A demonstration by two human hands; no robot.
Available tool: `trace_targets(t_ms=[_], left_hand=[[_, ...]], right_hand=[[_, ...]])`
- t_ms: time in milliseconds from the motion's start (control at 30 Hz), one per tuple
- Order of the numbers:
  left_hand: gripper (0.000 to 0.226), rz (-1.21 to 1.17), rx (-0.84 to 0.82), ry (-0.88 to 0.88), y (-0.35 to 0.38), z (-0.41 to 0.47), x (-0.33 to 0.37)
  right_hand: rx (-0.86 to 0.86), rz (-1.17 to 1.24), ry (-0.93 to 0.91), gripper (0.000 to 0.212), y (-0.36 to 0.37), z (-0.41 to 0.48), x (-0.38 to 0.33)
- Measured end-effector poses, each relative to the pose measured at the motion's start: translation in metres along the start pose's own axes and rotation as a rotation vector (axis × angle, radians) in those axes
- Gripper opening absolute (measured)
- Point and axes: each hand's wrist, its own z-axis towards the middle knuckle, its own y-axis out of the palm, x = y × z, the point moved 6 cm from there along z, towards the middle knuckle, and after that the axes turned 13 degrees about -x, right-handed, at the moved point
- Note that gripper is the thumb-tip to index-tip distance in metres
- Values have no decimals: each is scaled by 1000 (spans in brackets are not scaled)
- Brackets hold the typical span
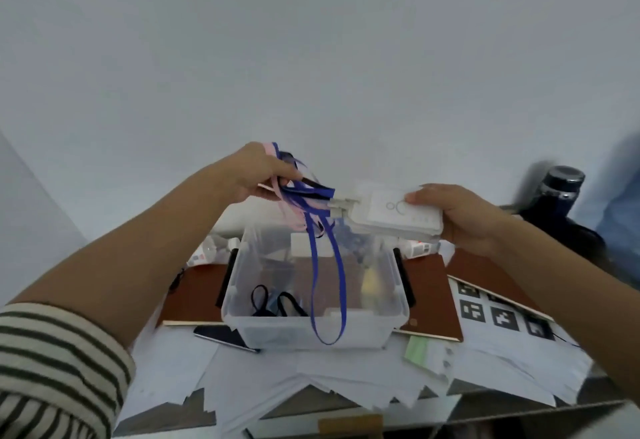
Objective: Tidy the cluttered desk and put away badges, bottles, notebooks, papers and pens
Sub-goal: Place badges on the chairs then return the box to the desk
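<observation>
My right hand [460, 217] grips a stack of white badges [398, 215] held flat above the desk. My left hand [263, 172] holds the bundle of their lanyards [304, 196], blue, pink and black straps bunched between its fingers. One long blue loop [329, 286] hangs down in front of a clear plastic bin [242, 300] that stands below both hands. Inside the bin lie black-handled scissors [273, 302] and some blurred small items.
Brown notebooks [429, 293] lie under and beside the bin. Loose white papers [346, 376] cover the desk's front. A dark phone [225, 336] lies left of the bin, a dark bottle [561, 196] stands far right, and a sheet of black marker squares [498, 314] lies at right.
</observation>
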Motion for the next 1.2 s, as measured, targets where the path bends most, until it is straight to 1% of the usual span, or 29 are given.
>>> trace_targets(t_ms=[67,133,167,200,233,267,300,367,400,467,500,533,600,667,733,800,867,900,967,1000,1100,1200], left_hand=[[18,143,29,-69,-5,14,-26],[25,224,49,-82,-14,25,-40],[31,279,62,-88,-19,30,-46],[43,372,75,-101,-24,35,-52],[55,519,86,-127,-28,39,-60],[62,689,81,-146,-28,41,-68],[63,856,49,-160,-23,44,-79],[52,1123,-72,-182,-4,45,-101],[42,1210,-134,-171,7,45,-111],[27,1303,-254,-138,28,43,-128],[25,1362,-294,-133,36,41,-134],[22,1434,-308,-143,40,40,-140],[17,1545,-274,-125,43,40,-142],[16,1609,-293,-86,49,43,-146],[26,1672,-365,-80,57,45,-158],[32,1714,-413,-88,65,45,-168],[37,1676,-498,-121,76,42,-171],[39,1680,-546,-154,81,41,-172],[39,1683,-564,-252,86,37,-173],[41,1655,-574,-278,88,37,-176],[49,1573,-628,-323,92,35,-195],[48,1448,-624,-294,93,39,-203]], right_hand=[[27,-47,47,28,1,16,15],[39,-121,90,26,3,31,21],[41,-175,98,23,3,38,22],[46,-233,97,23,4,45,21],[47,-289,98,24,5,53,19],[42,-342,109,26,7,60,18],[25,-393,130,28,10,66,19],[-34,-486,193,31,22,79,30],[-64,-538,229,33,27,85,41],[-128,-664,294,36,39,96,63],[-177,-730,332,37,45,99,74],[-245,-789,377,38,52,103,85],[-396,-912,466,41,65,103,103],[-531,-1062,559,43,74,103,118],[-610,-1184,634,46,77,105,129],[-630,-1226,691,48,75,110,137],[-653,-1290,740,47,77,112,143],[-669,-1351,744,46,78,112,147],[-690,-1496,729,43,81,113,157],[-688,-1531,727,43,82,113,162],[-693,-1562,751,46,84,109,165],[-668,-1551,757,45,85,103,160]])
